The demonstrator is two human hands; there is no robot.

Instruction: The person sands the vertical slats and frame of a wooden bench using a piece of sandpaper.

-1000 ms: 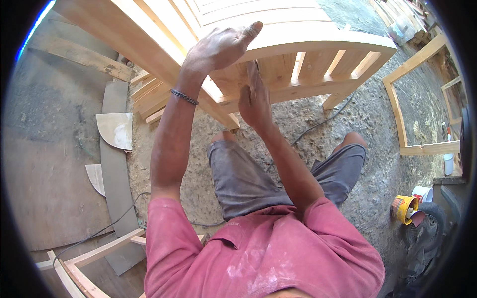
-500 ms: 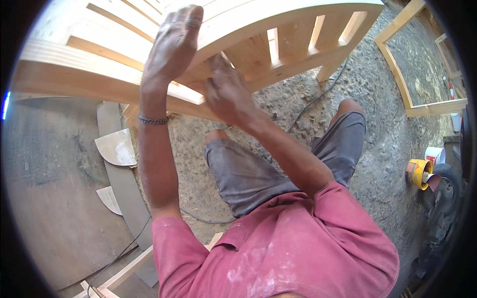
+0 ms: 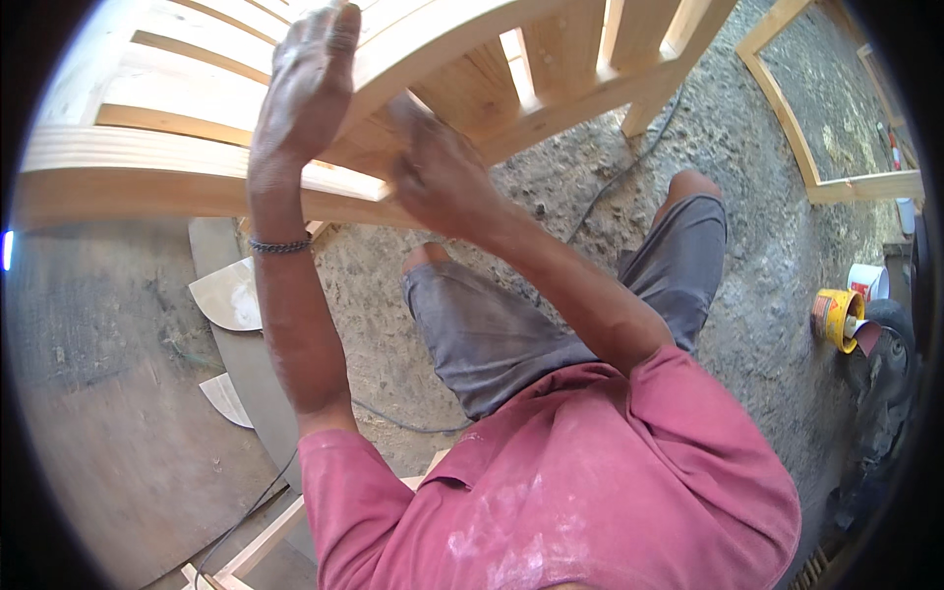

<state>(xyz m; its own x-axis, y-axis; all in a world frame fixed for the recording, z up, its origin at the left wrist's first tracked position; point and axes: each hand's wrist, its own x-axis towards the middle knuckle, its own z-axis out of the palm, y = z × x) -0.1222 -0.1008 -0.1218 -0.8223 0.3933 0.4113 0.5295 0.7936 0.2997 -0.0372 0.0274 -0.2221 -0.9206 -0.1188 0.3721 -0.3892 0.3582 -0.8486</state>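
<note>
1. Nearest to me I see the pink shirt (image 3: 590, 482), dusted white, and grey shorts (image 3: 511, 324) over bent knees. Both forearms rise from there toward the work.

2. My left hand (image 3: 305, 88) lies flat, fingers stretched out and open, pressed on the curved top rail of the pale wooden slatted frame (image 3: 197, 177). It grips nothing; it looks to be steadying the piece. A dark bracelet (image 3: 280, 245) sits on that wrist.

3. My right hand (image 3: 438, 177) is just beside the left, a little lower, cupped against the underside of the same rail where a slat meets it. Whether its fingers close on something small, such as a sanding pad, I cannot tell, since the palm hides it.

4. I judge the step in hand to be rubbing or feeling the joint under the rail, with the frame braced from above. The next stroke calls for steady downward pressure from the left hand so the frame does not rock, and for the right to follow the curve of the wood.

5. Farther out, on the rough concrete floor (image 3: 747, 246), a dark cable (image 3: 629, 172) runs under the frame. A yellow can (image 3: 836, 317) stands well apart at the right, and an open wooden frame (image 3: 826, 182) lies beyond.
</note>
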